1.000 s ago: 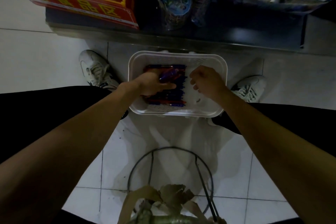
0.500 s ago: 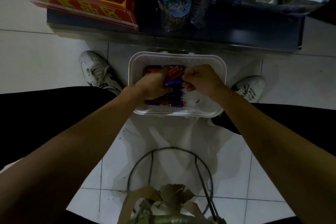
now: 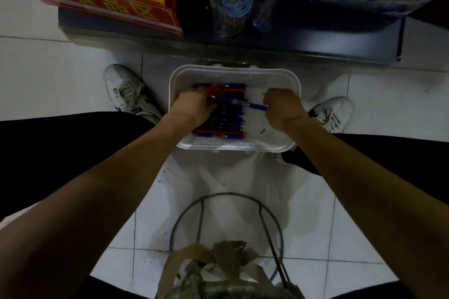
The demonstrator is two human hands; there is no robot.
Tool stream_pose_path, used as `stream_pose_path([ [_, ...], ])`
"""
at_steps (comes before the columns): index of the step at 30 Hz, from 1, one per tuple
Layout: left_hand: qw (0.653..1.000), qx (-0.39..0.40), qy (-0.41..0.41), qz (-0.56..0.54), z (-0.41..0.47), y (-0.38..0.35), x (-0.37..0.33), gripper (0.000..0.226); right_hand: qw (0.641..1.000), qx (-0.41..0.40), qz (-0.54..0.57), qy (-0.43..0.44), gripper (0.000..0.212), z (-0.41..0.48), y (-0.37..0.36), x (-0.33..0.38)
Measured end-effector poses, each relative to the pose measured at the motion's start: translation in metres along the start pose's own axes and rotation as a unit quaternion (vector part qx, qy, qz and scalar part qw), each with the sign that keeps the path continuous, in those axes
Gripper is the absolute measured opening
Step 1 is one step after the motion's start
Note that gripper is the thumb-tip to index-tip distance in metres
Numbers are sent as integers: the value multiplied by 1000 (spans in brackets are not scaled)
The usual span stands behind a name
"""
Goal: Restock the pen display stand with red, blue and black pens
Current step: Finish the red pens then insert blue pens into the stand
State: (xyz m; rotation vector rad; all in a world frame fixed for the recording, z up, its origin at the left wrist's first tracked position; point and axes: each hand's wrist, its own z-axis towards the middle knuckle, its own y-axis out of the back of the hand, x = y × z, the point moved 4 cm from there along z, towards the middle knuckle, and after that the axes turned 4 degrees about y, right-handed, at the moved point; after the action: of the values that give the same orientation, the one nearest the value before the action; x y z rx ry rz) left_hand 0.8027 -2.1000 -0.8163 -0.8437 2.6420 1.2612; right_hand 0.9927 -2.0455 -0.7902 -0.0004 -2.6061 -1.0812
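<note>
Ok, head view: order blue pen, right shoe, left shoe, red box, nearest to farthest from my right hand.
1. Blue pen, pinched by the right hand.
2. Right shoe, beside it.
3. Left shoe, far left.
4. Red box, top left.

Pens piled in left half of white basket, lying crosswise and roughly parallel. Mostly blue and dark, with red at near edge. Red pens bunched in left hand. One blue pen sticking out right of pile, pinched by right hand.
</note>
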Motion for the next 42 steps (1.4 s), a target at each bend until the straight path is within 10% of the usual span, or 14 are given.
stream_pose_path([
  [10, 984, 168, -63, 15, -2, -47, 4, 36, 992, -84, 83, 47, 29, -2, 6, 3],
  [42, 968, 241, -12, 75, 1, -45, 10, 45, 992, -60, 101, 38, 26, 5, 0, 7],
])
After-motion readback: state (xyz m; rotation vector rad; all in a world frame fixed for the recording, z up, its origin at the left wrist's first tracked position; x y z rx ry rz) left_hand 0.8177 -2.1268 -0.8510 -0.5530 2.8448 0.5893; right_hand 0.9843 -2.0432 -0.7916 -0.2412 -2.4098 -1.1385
